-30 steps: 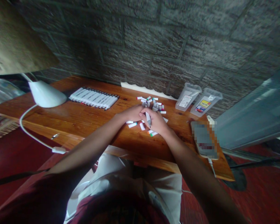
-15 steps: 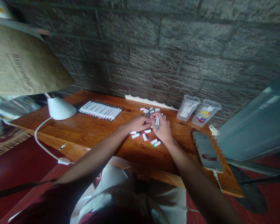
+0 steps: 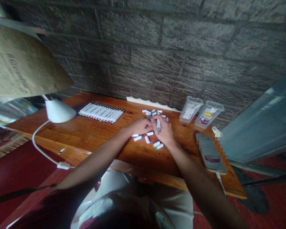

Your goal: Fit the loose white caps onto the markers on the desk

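Note:
My right hand (image 3: 164, 128) is closed around a marker (image 3: 158, 126) with a pale grey-white body, its dark tip pointing back toward me. Against it, my left hand (image 3: 142, 125) has its fingers bent and pressed together; whatever is in them is hidden. Short white marker caps with coloured ends lie about both hands: a green-ended cap (image 3: 159, 146) and an orange-ended cap (image 3: 156, 144) in front, a red-ended cap (image 3: 144, 111) behind. Further left, several white markers (image 3: 101, 112) lie side by side in a row.
Two clear plastic containers (image 3: 191, 109) with labels stand at the back right. A phone (image 3: 211, 152) with a cable lies at the right edge of the wooden desk (image 3: 133, 157). A lamp (image 3: 59, 111) stands at left, and a brick wall (image 3: 143, 57) rises behind.
The whole view has shifted slightly, so everything sits a little further left. Both hands stay together over the caps, the marker still in my right hand.

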`<state>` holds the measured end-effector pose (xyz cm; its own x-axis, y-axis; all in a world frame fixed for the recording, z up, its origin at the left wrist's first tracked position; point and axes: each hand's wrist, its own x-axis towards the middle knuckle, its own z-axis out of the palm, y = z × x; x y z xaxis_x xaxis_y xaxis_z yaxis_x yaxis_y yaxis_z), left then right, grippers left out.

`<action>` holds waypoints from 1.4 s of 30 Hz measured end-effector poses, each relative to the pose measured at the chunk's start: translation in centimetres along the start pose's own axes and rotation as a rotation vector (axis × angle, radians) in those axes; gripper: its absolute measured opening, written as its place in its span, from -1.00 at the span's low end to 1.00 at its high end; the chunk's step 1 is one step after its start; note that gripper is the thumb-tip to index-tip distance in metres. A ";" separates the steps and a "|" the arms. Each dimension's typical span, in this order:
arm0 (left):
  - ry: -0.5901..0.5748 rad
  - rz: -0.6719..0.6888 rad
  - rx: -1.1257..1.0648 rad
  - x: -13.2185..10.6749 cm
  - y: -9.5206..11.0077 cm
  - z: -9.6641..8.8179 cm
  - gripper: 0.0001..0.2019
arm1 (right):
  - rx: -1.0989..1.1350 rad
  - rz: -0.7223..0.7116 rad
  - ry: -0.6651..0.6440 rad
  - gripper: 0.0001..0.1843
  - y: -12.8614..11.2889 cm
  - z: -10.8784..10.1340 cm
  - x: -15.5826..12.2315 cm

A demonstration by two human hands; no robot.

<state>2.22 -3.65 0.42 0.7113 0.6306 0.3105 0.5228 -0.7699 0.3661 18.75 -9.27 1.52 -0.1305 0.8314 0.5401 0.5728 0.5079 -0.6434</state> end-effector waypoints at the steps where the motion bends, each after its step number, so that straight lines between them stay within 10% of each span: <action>1: 0.002 0.008 -0.012 0.0 0.0 0.0 -0.70 | 0.003 0.000 0.000 -0.72 0.0 0.0 0.0; 42: -0.088 -0.138 0.056 0.3 0.0 0.2 -0.85 | -0.009 -0.105 -0.168 -0.76 -0.8 -0.4 -0.4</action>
<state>2.49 -3.49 0.35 0.6683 0.7215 0.1814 0.6420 -0.6825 0.3494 18.68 -10.12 2.03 -0.3227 0.8001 0.5057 0.5557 0.5927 -0.5830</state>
